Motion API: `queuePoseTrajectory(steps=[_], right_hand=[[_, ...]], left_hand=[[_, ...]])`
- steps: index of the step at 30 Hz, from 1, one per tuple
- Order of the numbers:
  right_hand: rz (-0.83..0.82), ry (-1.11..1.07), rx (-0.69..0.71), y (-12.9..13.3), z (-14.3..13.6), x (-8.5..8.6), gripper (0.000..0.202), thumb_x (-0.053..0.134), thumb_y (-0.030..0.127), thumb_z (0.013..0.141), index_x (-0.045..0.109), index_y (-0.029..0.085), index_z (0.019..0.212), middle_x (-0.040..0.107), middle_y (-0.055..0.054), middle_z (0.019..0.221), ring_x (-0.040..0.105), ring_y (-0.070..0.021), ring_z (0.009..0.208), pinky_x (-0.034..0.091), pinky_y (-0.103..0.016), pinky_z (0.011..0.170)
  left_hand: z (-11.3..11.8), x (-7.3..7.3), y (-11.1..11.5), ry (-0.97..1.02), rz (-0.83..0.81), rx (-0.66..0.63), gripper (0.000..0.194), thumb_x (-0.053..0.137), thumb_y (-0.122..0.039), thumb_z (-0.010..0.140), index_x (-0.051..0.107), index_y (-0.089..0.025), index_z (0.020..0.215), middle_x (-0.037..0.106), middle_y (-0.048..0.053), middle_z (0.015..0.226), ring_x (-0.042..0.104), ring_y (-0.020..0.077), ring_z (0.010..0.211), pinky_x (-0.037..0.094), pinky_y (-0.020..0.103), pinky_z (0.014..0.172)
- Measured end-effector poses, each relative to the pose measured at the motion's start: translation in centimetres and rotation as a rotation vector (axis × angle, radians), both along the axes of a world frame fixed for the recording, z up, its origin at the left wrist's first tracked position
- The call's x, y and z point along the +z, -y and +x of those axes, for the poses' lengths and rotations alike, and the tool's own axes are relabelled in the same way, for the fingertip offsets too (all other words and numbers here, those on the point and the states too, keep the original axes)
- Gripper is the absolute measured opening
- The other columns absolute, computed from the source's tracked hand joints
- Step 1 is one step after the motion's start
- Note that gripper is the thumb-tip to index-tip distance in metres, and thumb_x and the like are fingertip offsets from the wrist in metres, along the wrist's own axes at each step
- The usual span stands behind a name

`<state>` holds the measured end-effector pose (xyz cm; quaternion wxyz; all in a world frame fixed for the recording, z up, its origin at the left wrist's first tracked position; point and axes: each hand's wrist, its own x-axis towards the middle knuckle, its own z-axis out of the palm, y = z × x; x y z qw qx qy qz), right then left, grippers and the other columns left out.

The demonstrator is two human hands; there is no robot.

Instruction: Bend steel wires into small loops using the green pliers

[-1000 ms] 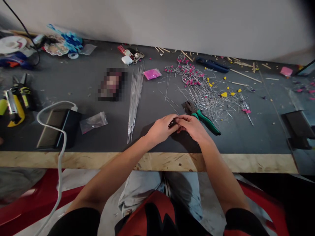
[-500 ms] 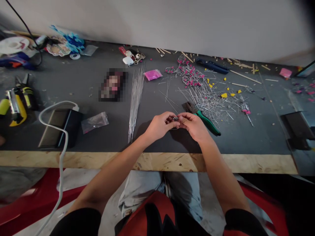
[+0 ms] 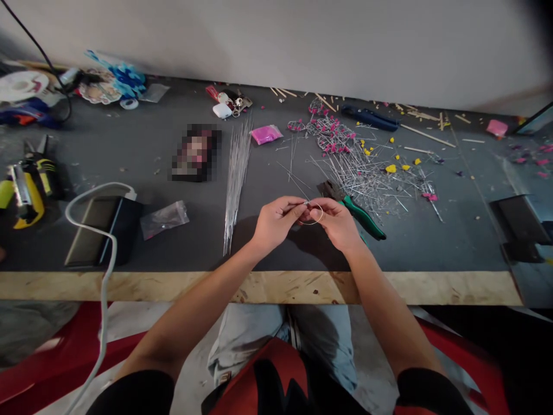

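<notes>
Thin metal wire (image 3: 311,223), curved into a loop, is pinched between both my hands. My left hand (image 3: 279,222) has thumb and fingers closed on it near the loop's top. My right hand (image 3: 339,222) grips the other side, its fingertips close to those of the left. Just beyond the right hand lie green-handled pliers (image 3: 365,219), partly hidden by that hand. A bundle of straight wires (image 3: 236,187) is on the table to the left of my hands. Past the pliers spreads a heap of cut wires (image 3: 356,170) with pink and yellow bits.
A pink packet (image 3: 266,134) and a small clear bag (image 3: 165,219) lie on the dark table. At left are a black power bank (image 3: 101,230) with a white cable and a yellow cutter (image 3: 30,196). A dark blue utility knife (image 3: 370,117) lies behind the heap.
My hands have turned the wire, and its loop now shows clearly below the fingertips. The whole view has shifted slightly; the things on the table have stayed in place.
</notes>
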<state>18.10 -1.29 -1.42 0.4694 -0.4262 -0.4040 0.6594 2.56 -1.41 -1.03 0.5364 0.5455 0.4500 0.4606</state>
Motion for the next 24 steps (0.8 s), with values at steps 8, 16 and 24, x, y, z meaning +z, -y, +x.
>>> queuePoseTrajectory(steps=[8,16,24], right_hand=[[0.103,0.123,-0.081,0.4,-0.62,0.12,0.02,0.071,0.04,0.069,0.068,0.026,0.083,0.066,0.001,0.077,0.061,-0.0152,0.07,0.051,-0.035,0.073],[0.286,0.315,-0.153,0.82,-0.86,0.68,0.015,0.066,0.038,0.074,0.069,0.027,0.083,0.065,-0.002,0.09,0.059,-0.0173,0.083,0.048,-0.032,0.075],[0.367,0.277,-0.18,0.85,-0.83,0.09,0.013,0.063,0.035,0.079,0.069,0.024,0.083,0.065,-0.002,0.087,0.06,-0.0159,0.082,0.049,-0.03,0.071]], left_hand=[[0.17,-0.37,0.47,-0.079,0.084,0.055,0.021,0.058,-0.035,0.082,0.065,-0.017,0.09,0.071,0.002,0.075,0.067,0.0116,0.065,0.056,0.023,0.062],[0.41,-0.35,1.0,-0.131,0.129,0.092,0.017,0.058,-0.032,0.083,0.066,-0.019,0.09,0.07,0.0,0.073,0.067,0.0116,0.065,0.055,0.023,0.062],[1.04,-0.42,0.99,0.115,0.04,0.09,0.019,0.063,-0.034,0.079,0.064,-0.015,0.085,0.068,0.0,0.069,0.066,0.0119,0.063,0.056,0.023,0.062]])
